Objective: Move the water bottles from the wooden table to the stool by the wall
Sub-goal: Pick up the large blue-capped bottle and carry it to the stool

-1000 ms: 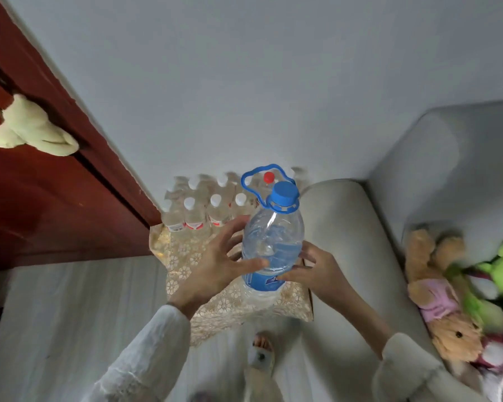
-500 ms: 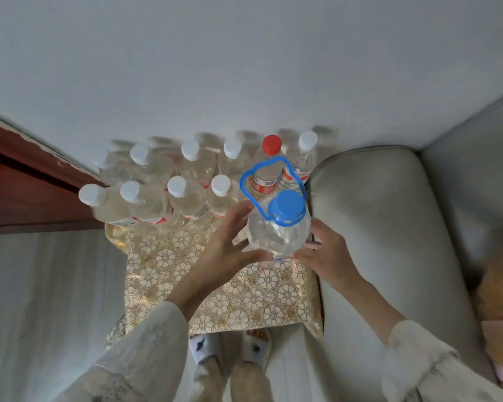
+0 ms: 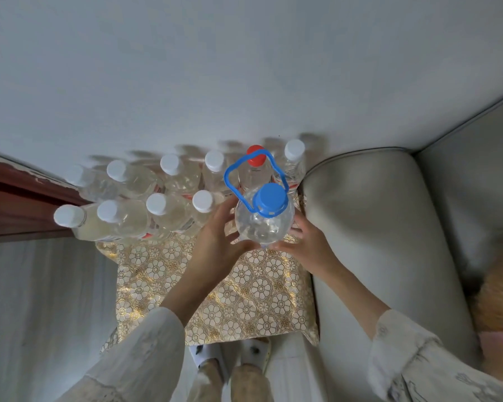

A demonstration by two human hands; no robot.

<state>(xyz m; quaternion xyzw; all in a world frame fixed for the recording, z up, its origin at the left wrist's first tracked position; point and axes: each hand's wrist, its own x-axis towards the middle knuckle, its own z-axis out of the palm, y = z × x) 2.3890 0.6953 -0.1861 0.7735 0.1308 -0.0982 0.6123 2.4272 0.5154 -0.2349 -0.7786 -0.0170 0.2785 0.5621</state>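
Observation:
A large clear water bottle (image 3: 263, 224) with a blue cap and a blue loop handle stands upright over the stool (image 3: 244, 291), which wears a gold flower-patterned cover. My left hand (image 3: 215, 242) grips its left side and my right hand (image 3: 305, 245) its right side. Whether its base touches the cover is hidden. Behind it, against the white wall, stand two rows of several white-capped bottles (image 3: 157, 207) and one red-capped bottle (image 3: 256, 169).
A grey sofa arm (image 3: 369, 227) presses against the stool's right side. A dark red wooden door frame (image 3: 18, 204) sits at the left. My feet in slippers (image 3: 230, 358) stand in front of the stool. A plush toy (image 3: 497, 300) lies on the sofa.
The view has tilted down and closed in on the stool. The large bottle has moved down and back toward the rows of bottles, still held by both hands.

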